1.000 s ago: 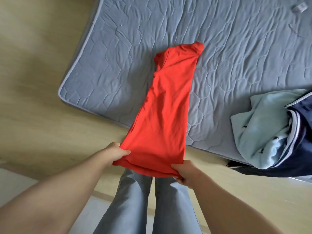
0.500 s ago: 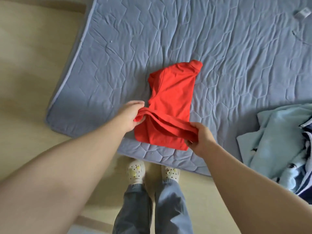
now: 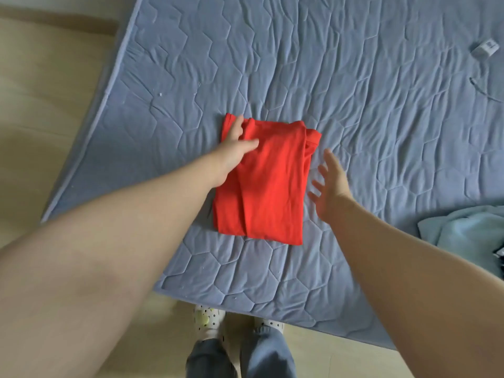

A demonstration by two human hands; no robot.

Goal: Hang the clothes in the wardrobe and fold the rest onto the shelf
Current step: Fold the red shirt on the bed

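Observation:
A red shirt (image 3: 270,184) lies folded into a rectangle on the blue quilted mattress (image 3: 354,105), near its front edge. My left hand (image 3: 236,144) lies flat on the shirt's upper left part, fingers straight. Just right of the shirt, my right hand (image 3: 331,184) hovers with its fingers spread and holds nothing. It does not touch the red cloth.
A light blue garment (image 3: 469,236) lies heaped at the mattress's right edge, with a dark item beside it. A small white object (image 3: 485,49) and a thin cable lie at the far right. Wooden floor runs left of and in front of the mattress, where my feet (image 3: 234,323) stand.
Both hands carried the red shirt's near end up and over, folding it in half onto the mattress. They then let go; the left now lies flat on it, the right has come off.

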